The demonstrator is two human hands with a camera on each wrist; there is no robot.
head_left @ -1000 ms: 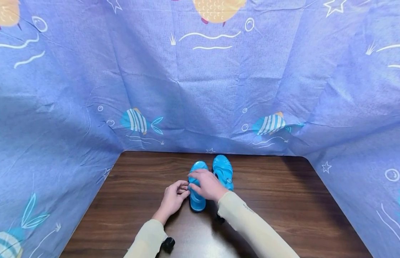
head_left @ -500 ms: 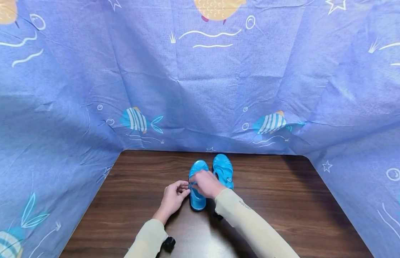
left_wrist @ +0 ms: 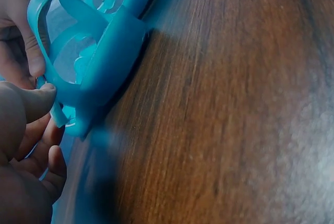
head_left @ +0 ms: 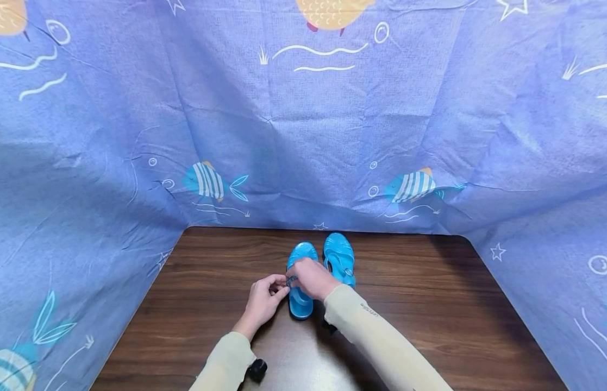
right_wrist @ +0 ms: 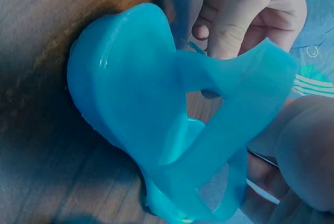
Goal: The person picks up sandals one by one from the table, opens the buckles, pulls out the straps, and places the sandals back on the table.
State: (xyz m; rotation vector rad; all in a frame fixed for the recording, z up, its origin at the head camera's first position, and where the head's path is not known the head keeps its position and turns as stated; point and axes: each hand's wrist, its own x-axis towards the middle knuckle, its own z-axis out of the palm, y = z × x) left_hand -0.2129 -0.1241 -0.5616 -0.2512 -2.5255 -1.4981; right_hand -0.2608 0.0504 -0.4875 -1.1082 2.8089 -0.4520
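Two glossy blue sandals stand side by side on the table, toes pointing away. At the outer side of the left sandal (head_left: 301, 308), my left hand (head_left: 261, 300) pinches the ankle strap (left_wrist: 64, 89) between thumb and fingers. My right hand (head_left: 314, 278) reaches over the same sandal from the right and pinches the strap close to the left fingertips, near a small buckle (head_left: 292, 281). In the left wrist view the strap arches above the footbed, its loose end (left_wrist: 58, 114) below the left thumb. The right sandal (head_left: 338, 248) stands untouched, its strap buckle (head_left: 349, 271) showing.
The dark wood-grain table (head_left: 425, 304) extends to both sides of the sandals. A blue fish-print cloth (head_left: 313, 141) hangs behind the table and along both sides. A black wrist camera (head_left: 257, 370) sits under the left sleeve.
My right hand has closed from loosely spread fingers into a pinch at the strap, shifting slightly toward the left hand. The left hand and both sandals stay in place.
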